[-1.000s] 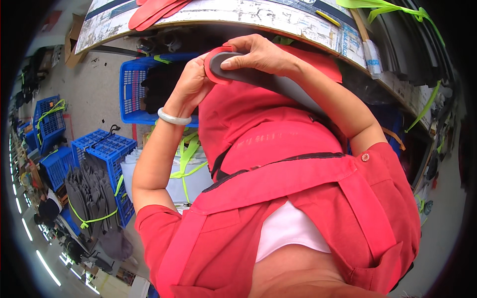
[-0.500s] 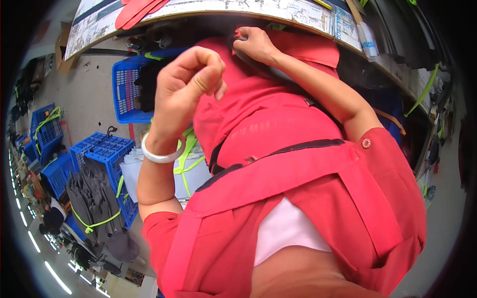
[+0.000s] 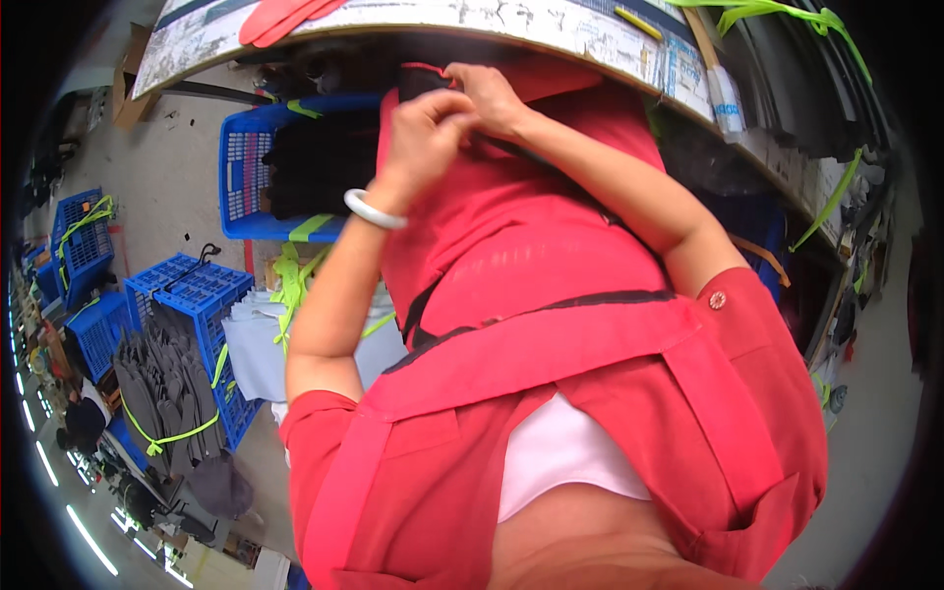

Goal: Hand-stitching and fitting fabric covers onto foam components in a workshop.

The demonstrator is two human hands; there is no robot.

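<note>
Over my lap, my right hand pinches a dark piece of fabric with a red edge. This piece lies over my red apron, just under the table's front edge. My left hand, with a white bangle on its wrist, is beside the right one. Its fingers are curled in a pinch near the right fingertips and the dark fabric. What is between those left fingers, if anything, is hidden.
A worn table spans the top, bearing coral-red pieces and a yellow tool. Blue crates, one with black fabric, stand at left. Grey bundles and pale sheets lie nearby. Dark sheets hang at right.
My left hand has moved up and to the right, meeting the right hand. My right hand has shifted slightly left and down, and more of the dark fabric shows.
</note>
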